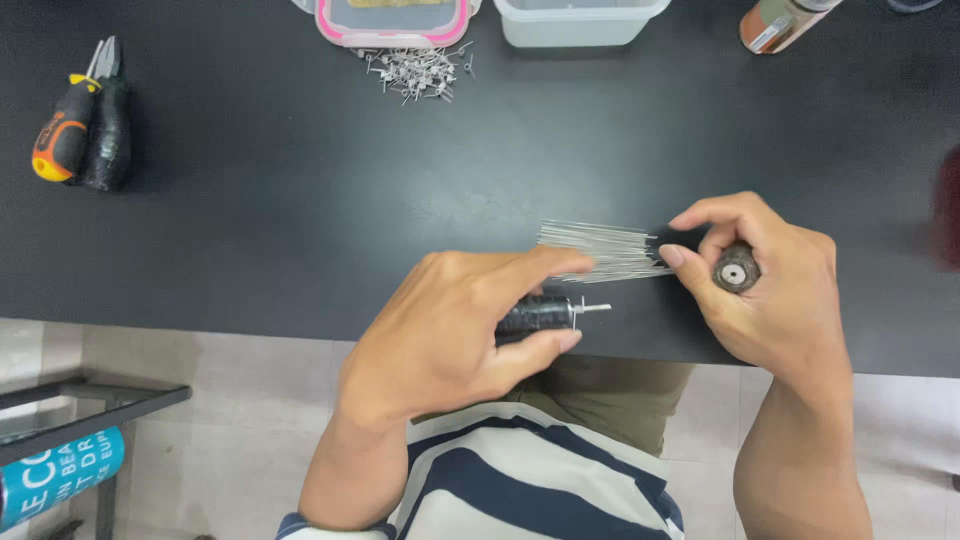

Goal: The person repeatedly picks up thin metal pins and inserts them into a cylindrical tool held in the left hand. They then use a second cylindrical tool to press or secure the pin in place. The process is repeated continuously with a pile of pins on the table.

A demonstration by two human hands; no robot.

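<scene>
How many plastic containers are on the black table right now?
2. A pink-rimmed container sits at the table's far edge, above the pile of small metal pieces. A clear white container sits just right of it. Both are cut off by the frame; others may lie beyond.

Both forearms are raised from the bottom of the view, bare to the wrist. The left hand (455,325) is held palm down at the near edge, fingers curled, thumb and forefinger pinched round something small and dark. The right hand (765,275) is set just to its right, well apart from it, wrist bent inward, fingers curled closed into a loose fist, forefinger arched over the thumb. Hands are kept from touching.
</scene>
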